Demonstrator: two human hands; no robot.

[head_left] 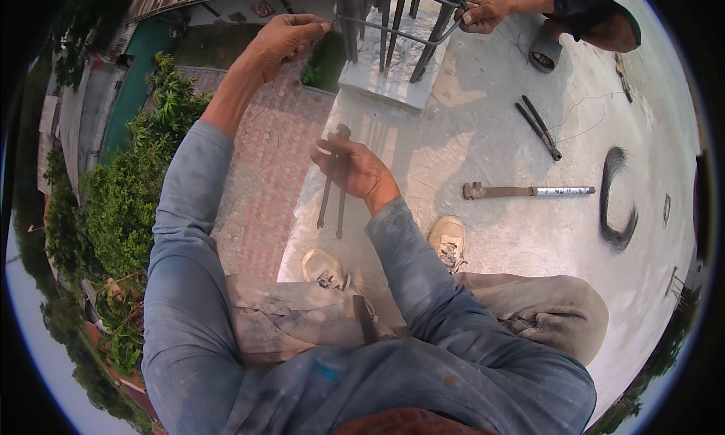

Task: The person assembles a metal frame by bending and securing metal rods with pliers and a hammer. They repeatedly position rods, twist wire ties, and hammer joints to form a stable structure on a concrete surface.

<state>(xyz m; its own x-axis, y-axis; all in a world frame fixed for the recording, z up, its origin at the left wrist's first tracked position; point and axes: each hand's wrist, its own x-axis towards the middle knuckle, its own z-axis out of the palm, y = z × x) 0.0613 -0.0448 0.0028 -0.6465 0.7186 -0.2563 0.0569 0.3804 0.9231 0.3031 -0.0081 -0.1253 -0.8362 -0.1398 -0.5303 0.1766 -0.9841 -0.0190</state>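
Observation:
My left hand [283, 38] reaches forward and pinches a thin wire at the steel tie of a rebar column [393, 16]. My right hand [351, 167] is lower, nearer my body, shut on a pair of long-handled pincers [332, 182] whose handles hang down. Another person's hand [483, 12] grips the rebar cage from the far side. I crouch at the edge of a concrete roof slab [491, 231], my shoes [449, 239] on it.
A second pair of pincers [538, 127], a metal bending bar [525, 191] and a coil of dark binding wire [615, 201] lie on the slab to my right. Left of the slab edge is a drop to red paving [264, 178] and bushes [128, 186].

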